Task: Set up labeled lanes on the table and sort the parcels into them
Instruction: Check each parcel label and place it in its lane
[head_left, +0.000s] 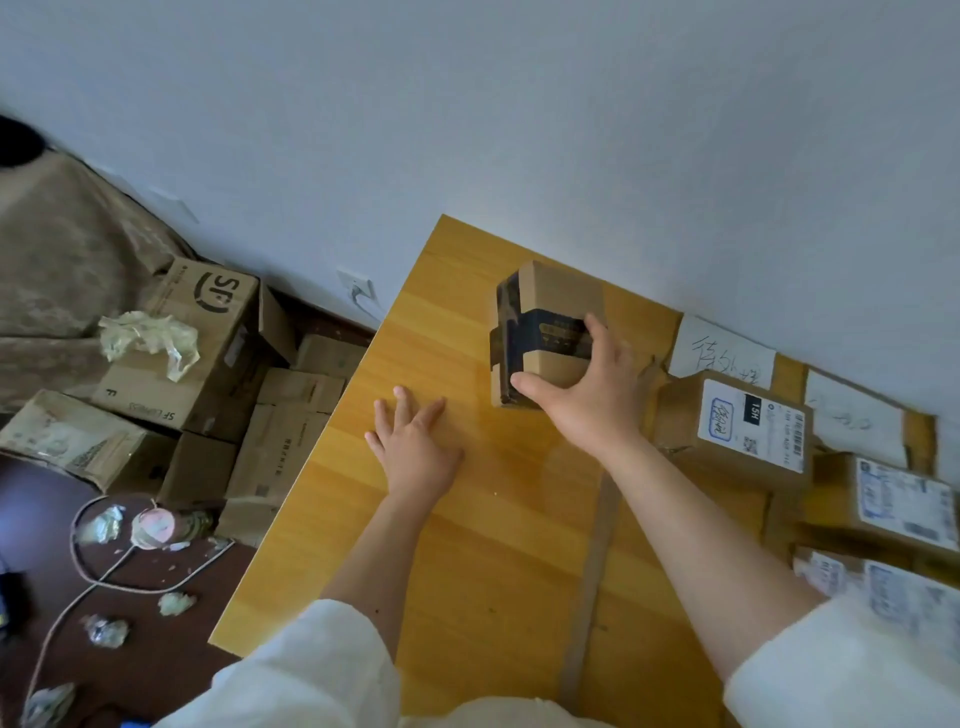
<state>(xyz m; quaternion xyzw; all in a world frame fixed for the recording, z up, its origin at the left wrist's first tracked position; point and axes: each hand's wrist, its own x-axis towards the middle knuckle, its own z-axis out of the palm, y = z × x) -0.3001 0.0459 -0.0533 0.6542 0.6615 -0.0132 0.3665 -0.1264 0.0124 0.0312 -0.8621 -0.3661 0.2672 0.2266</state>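
- White sleeves (311, 670) sit lowest in the frame.
- Right hand (587, 389) clamps a small box (550, 332) at the middle; left hand (415, 447) lies flat, fingers apart, on the table (467, 571).
- Sorting step, I think: next, set the box down in its lane.

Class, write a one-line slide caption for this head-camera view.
Right hand grips a taped parcel on the table; left hand lies flat.

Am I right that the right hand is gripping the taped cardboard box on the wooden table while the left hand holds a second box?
Not quite. In the head view the left hand holds nothing; it lies flat and open on the wooden table. The right hand does grip the taped cardboard box on the table.
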